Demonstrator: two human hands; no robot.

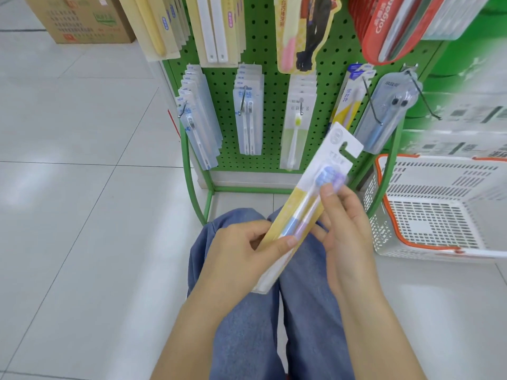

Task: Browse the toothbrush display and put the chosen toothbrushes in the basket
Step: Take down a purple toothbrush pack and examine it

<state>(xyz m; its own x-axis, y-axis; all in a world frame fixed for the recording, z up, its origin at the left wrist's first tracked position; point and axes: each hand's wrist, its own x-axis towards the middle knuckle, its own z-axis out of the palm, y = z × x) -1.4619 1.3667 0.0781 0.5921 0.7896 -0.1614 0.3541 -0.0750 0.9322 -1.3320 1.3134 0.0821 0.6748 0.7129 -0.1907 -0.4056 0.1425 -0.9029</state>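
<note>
We have one toothbrush pack (307, 212) off the rack (271, 105) and over our knees (247, 270), slanting up to the right. Our left hand (238, 250) pinches its lower end, thumb on the front. Our right hand (343, 223) curls round the pack's right edge, thumb just below the brush heads. The basket (439, 204) sits on the floor to our right, beside the rack's foot, with nothing visible inside.

If we keep this pack, we should let the left hand go, carry it right and lay it flat so the long card does not tip over the rim. The pack is a stiff white and yellow card under a clear glossy blister, with a hook slot at the top. The basket is white slotted plastic with an orange rim.
</note>
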